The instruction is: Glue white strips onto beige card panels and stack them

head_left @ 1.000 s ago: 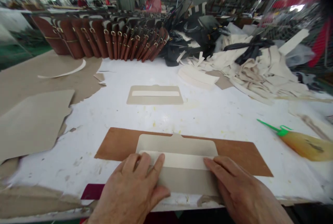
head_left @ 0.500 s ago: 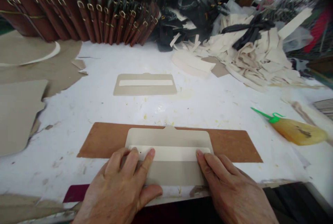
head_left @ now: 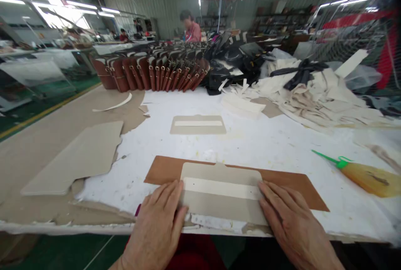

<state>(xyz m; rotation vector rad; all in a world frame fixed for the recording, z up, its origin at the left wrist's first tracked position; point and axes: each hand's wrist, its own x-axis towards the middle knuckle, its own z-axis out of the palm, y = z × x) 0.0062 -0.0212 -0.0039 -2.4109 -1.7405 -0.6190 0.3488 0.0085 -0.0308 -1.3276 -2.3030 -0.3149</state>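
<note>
A beige flat panel [head_left: 216, 211] with a small tab on its far edge lies across a brown strip [head_left: 291, 182] on the white-covered table. Along its middle runs a narrow cream strip [head_left: 219, 188] with a small dark dot near the left end. My left hand [head_left: 161, 215] holds the panel's left edge, fingers close together and thumb nearer to me. At the right edge, my right hand [head_left: 288, 211] grips with its fingertips, thumb side against the panel. The undersides of both hands are hidden. Farther back lies a matching beige panel [head_left: 198, 130] with its own cream strip.
A yellowish glue bottle [head_left: 369, 178] with a green nozzle lies at right. Cream scraps [head_left: 310, 90] are heaped behind it. Brown buckled bags [head_left: 140, 71] stand in a row at the back. Larger beige sheets [head_left: 78, 157] lie left. A person [head_left: 191, 29] is beyond the bags.
My fingers have moved off the cream strip to the panel's left and right edges. The head view has tilted up, showing more of the room. The panel still lies across the brown strip.
</note>
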